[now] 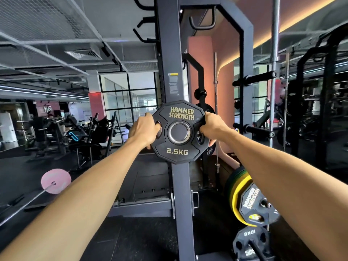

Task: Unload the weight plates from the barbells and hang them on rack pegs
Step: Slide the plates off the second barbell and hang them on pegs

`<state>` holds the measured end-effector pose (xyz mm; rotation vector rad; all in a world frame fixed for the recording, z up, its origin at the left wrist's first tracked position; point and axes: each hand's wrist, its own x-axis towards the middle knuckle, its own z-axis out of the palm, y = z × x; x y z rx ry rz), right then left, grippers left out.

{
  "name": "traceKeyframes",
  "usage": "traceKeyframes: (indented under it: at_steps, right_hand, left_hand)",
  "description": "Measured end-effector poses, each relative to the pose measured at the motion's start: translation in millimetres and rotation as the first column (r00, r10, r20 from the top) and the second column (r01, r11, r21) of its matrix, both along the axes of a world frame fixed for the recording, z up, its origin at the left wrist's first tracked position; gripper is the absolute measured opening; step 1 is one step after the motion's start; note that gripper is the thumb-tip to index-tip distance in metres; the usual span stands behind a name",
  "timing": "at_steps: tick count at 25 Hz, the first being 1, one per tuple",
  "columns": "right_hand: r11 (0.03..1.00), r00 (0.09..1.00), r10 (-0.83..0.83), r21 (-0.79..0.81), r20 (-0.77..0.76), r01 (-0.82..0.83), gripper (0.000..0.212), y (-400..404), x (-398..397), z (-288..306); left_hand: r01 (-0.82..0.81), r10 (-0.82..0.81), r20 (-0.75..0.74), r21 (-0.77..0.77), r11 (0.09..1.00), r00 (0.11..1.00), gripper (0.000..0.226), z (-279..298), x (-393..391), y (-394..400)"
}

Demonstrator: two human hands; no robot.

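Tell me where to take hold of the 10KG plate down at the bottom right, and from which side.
Grip the 10KG plate by its rim cutouts, the same way the left hand and right hand hook fingers through the 2.5KG plate. Come from the front, one hand on each side: its face is turned towards the camera, and a bar seems to run through its centre, so it likely slides off forwards.

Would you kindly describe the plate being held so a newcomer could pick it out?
Find the dark rack upright in mid-frame. In front of it, the left hand and right hand grip a black plate by its slots. Only it reads 2.5KG; the plates at lower right are larger.
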<state>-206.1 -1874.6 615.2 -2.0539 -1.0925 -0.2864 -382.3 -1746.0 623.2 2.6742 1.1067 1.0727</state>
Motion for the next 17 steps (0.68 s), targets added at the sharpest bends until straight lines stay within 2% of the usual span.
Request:
traceKeyframes:
  at_steps: [9,17]
  right_hand:
    - [1.000,0.999,-0.023,0.015,0.025,0.023,0.014,-39,100,21]
    - [1.000,0.999,0.020,-0.009,-0.037,-0.020,0.027,-19,198,15]
  left_hand:
    - [0.028,-0.028,0.006,0.043,0.999,1.000,0.027,23,113,-27]
    - [0.018,-0.018,-0.016,0.049,0.999,1.000,0.027,15,212,-2]
